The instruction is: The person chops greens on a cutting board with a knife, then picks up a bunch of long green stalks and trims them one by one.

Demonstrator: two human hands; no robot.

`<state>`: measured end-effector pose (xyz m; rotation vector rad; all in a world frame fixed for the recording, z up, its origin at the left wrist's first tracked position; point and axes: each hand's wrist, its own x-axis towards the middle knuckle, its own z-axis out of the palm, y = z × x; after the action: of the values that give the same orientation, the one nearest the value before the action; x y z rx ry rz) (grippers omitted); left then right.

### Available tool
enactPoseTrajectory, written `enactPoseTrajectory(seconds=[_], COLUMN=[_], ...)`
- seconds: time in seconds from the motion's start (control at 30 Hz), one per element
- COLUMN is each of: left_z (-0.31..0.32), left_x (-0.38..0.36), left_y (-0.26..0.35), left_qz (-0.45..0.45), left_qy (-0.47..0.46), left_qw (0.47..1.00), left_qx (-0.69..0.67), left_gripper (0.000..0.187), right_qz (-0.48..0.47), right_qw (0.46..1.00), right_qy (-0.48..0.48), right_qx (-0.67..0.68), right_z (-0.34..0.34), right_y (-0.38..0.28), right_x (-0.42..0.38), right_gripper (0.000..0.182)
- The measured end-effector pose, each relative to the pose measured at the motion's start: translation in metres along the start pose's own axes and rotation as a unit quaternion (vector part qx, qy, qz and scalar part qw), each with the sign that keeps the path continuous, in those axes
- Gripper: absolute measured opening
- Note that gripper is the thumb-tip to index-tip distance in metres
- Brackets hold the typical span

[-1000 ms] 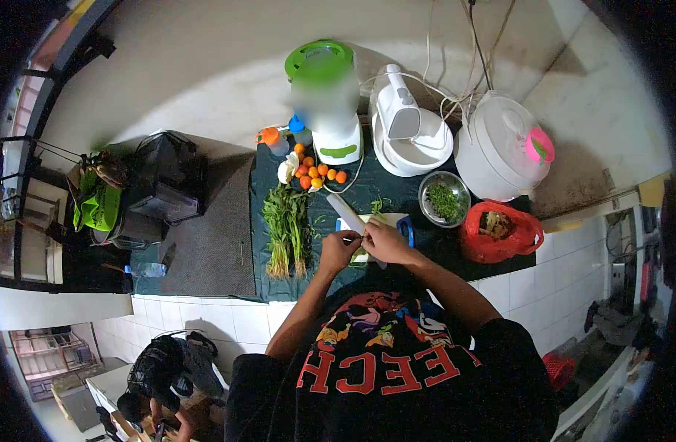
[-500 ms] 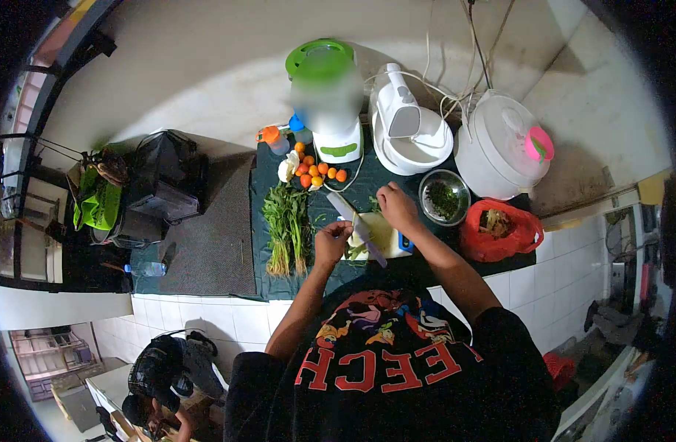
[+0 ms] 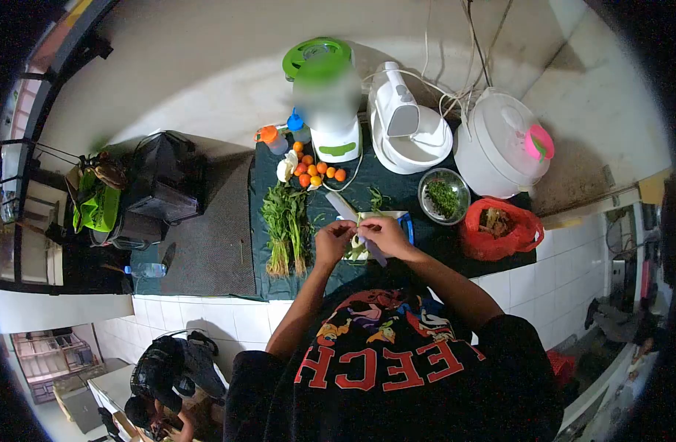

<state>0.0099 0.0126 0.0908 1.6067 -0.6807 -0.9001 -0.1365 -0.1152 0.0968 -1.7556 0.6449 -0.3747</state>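
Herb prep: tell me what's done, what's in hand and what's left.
Done: the metal bowl holds chopped greens. In hand: the left hand and right hand meet over the cutting board, pinching a green stalk; the knife lies beside them. Left: the bunch of herbs lies uncut on the dark mat, so probably well short of finished.

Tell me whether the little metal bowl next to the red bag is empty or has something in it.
Not empty: the metal bowl holds chopped greens covering much of its bottom, with bare rim showing around them. It sits beside the red bag.
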Motion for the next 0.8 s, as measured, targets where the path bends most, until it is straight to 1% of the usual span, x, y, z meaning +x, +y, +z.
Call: enactPoseTrajectory(seconds=[0.1,0.17,0.33,0.47,0.53,0.57,0.63,0.73,0.77,0.8], left_z=[0.000,0.002,0.005,0.008,0.009,0.010,0.012,0.012,0.010,0.007], left_x=[0.000,-0.004,-0.006,-0.009,-0.013,-0.013,-0.011,-0.010,-0.010,-0.009], left_y=[0.003,0.013,0.017,0.020,0.030,0.027,0.014,0.003,0.001,0.005], left_qz=[0.001,-0.008,0.014,0.027,0.040,0.041,0.069,0.073,0.072,0.030], left_qy=[-0.009,-0.012,0.011,0.003,-0.003,-0.003,-0.018,-0.003,-0.001,0.007], left_qw=[1.000,0.999,0.998,0.996,0.990,0.991,0.989,0.987,0.987,0.990], left_qx=[0.030,0.039,0.063,0.088,0.132,0.131,0.132,0.143,0.144,0.139], left_gripper=[0.012,0.011,0.015,0.016,0.018,0.018,0.019,0.020,0.020,0.021], right_qz=[0.026,-0.010,-0.015,-0.028,-0.016,-0.006,-0.005,-0.002,-0.013,-0.024], right_qw=[1.000,1.000,0.998,0.995,0.995,0.996,0.994,0.992,0.986,0.979], right_qy=[-0.011,0.001,0.035,0.048,0.048,0.047,0.056,0.055,0.073,0.091], right_qx=[0.007,-0.011,-0.045,-0.082,-0.081,-0.076,-0.093,-0.117,-0.149,-0.182], right_z=[-0.005,-0.004,0.000,0.002,0.001,0.001,0.004,0.003,-0.001,-0.006], right_y=[0.001,0.004,-0.004,-0.006,-0.010,-0.013,-0.014,-0.008,-0.005,-0.002], right_x=[0.002,0.005,0.004,0.002,-0.001,-0.003,-0.007,-0.006,-0.002,0.002], right_gripper=[0.023,0.022,0.021,0.018,0.017,0.018,0.018,0.019,0.017,0.017])
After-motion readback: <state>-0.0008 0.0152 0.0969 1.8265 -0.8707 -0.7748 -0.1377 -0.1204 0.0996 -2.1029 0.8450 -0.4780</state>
